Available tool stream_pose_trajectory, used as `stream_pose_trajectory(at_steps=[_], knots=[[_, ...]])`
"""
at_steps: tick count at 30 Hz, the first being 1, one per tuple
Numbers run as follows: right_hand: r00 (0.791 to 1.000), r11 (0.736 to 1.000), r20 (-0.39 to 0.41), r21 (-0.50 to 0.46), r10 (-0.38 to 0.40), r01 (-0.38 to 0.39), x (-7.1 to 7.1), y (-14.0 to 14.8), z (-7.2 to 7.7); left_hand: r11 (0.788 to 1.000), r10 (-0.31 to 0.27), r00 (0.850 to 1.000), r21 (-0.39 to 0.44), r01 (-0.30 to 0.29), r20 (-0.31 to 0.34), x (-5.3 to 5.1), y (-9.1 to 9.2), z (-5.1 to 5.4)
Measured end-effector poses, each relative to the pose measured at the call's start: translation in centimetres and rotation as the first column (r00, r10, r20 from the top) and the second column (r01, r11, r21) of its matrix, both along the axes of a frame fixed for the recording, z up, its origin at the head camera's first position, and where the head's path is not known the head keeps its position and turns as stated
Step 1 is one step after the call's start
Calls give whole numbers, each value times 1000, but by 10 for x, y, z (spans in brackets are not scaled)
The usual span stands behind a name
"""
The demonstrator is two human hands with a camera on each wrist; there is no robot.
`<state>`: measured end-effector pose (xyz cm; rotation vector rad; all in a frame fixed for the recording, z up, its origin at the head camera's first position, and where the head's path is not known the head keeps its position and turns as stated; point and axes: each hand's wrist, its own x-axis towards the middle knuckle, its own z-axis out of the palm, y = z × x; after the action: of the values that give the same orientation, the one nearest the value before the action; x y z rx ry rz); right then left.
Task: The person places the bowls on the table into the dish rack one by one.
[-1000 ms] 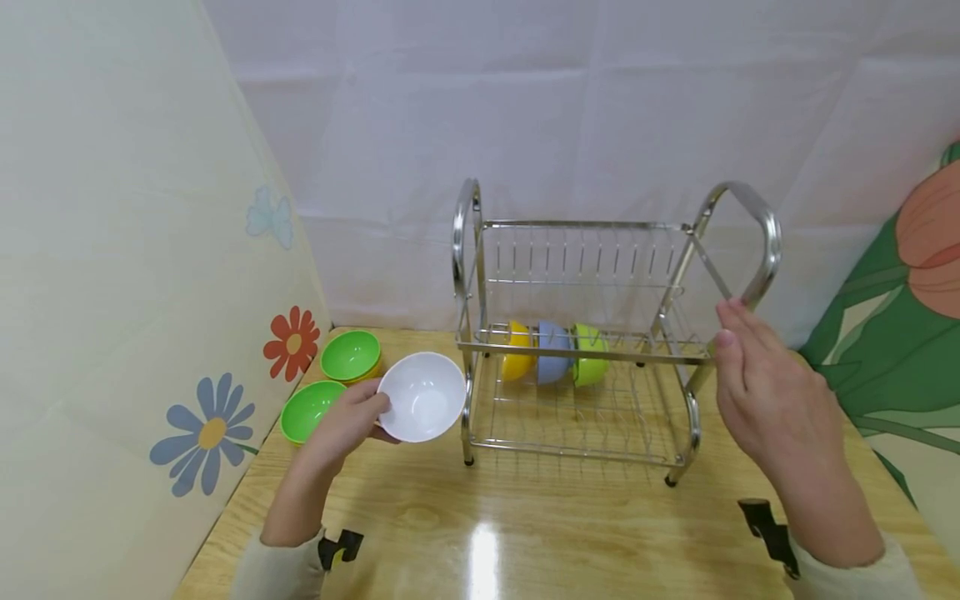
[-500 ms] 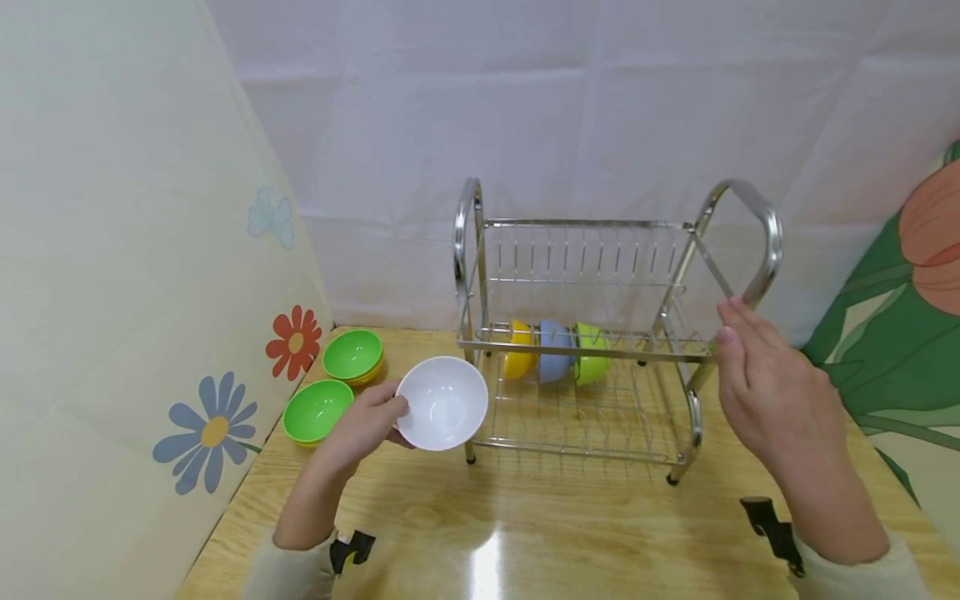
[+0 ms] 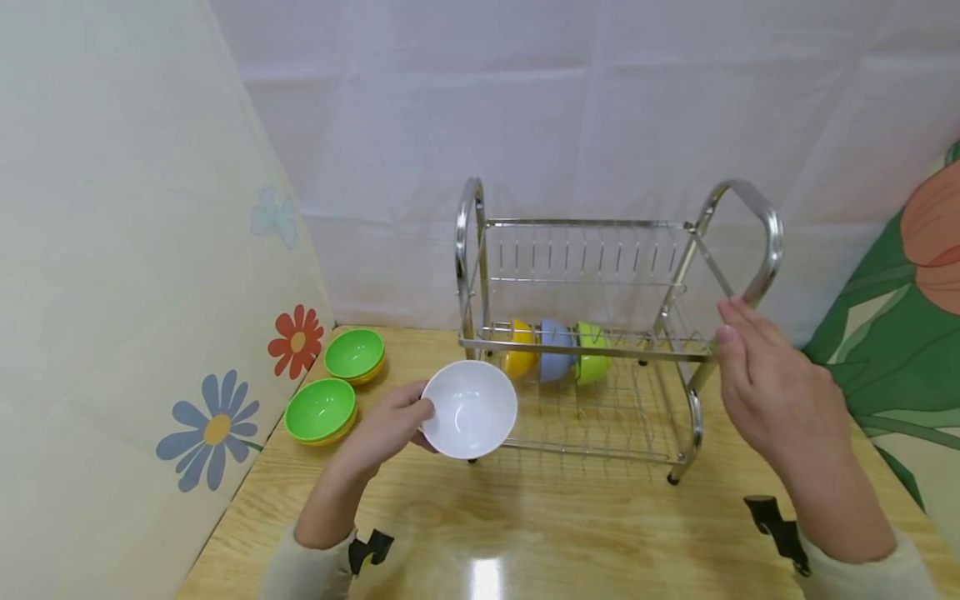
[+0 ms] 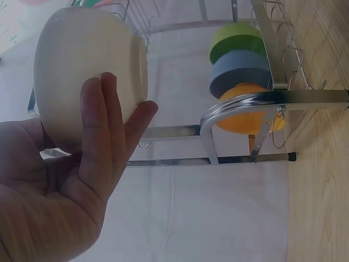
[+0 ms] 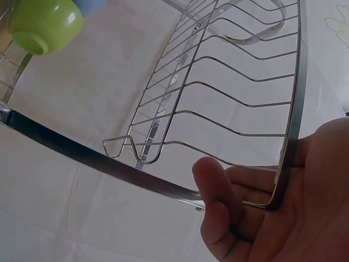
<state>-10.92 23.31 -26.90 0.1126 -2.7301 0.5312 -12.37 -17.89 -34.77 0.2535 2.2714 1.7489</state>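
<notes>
While the right hand [image 3: 783,408] keeps its fingers around the dish rack [image 3: 592,452], the left hand [image 3: 392,422], grasping the white bowl [image 3: 471,408], has moved it rightward to lower centre; the rack's lower tier holds a yellow bowl [image 3: 519,363], blue bowl [image 3: 556,363] and lime-green bowl [image 3: 594,367].

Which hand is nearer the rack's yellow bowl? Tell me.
Left. The left hand, holding the white bowl, is in front and left of the yellow bowl; the right hand is at the right end of the rack, beyond the blue bowl and lime-green bowl.
</notes>
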Motion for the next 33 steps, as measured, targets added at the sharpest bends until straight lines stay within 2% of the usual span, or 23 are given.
stream_pose_trajectory(at_steps=[5, 10, 15, 18, 19, 20, 21, 22, 23, 25, 26, 27, 28, 29, 30, 31, 32, 33], knots=[[1000, 1000, 5, -22, 10, -10, 0, 2, 0, 1000, -19, 1000, 19, 19, 4, -1, 8, -3], [999, 999, -35, -42, 25, -26, 3, 5, -1, 998, -59, 998, 35, 59, 11, -3, 17, -5], [994, 997, -105, -70, 9, -16, 12, 6, -1, 996, -76, 997, 42, 75, 16, -4, 26, -7], [976, 995, -213, -102, -41, 19, 17, 1, -1, 996, -79, 997, 45, 78, 18, -4, 30, -8], [959, 993, -278, -115, -55, 23, 19, 0, -2, 996, -81, 997, 46, 80, 18, -5, 31, -9], [932, 990, -357, -137, -68, 19, 20, -2, -3, 995, -84, 996, 48, 83, 18, -5, 32, -9], [893, 985, -444, -170, -80, 4, 21, -5, -4, 995, -87, 996, 50, 86, 19, -5, 33, -9], [840, 979, -535, -205, -93, -22, 22, -9, -6, 995, -91, 996, 52, 89, 20, -5, 35, -9], [776, 970, -623, -235, -102, -61, 23, -14, -8, 994, -95, 995, 53, 94, 19, -5, 36, -10], [628, 943, -770, -281, -110, -180, 23, -25, -13, 994, -95, 995, 53, 94, 19, -6, 39, -10], [563, 922, -819, -297, -112, -249, 23, -31, -15, 994, -96, 995, 54, 94, 21, -6, 40, -10], [511, 905, -853, -298, -110, -303, 24, -38, -18, 994, -97, 995, 55, 96, 21, -6, 42, -10], [475, 892, -874, -291, -100, -346, 24, -44, -21, 994, -97, 995, 55, 96, 22, -6, 43, -10], [460, 885, -884, -276, -81, -375, 25, -49, -24, 994, -99, 995, 57, 98, 22, -5, 44, -10], [467, 879, -883, -262, -52, -397, 26, -52, -28, 993, -101, 995, 58, 99, 23, -5, 45, -10], [490, 879, -871, -245, -15, -408, 27, -54, -33, 993, -105, 994, 59, 103, 24, -5, 46, -10], [526, 884, -850, -227, 26, -410, 27, -56, -38, 992, -110, 994, 60, 108, 26, -5, 47, -10], [573, 890, -816, -210, 69, -405, 28, -56, -43, 992, -113, 993, 58, 112, 27, -4, 48, -10]])
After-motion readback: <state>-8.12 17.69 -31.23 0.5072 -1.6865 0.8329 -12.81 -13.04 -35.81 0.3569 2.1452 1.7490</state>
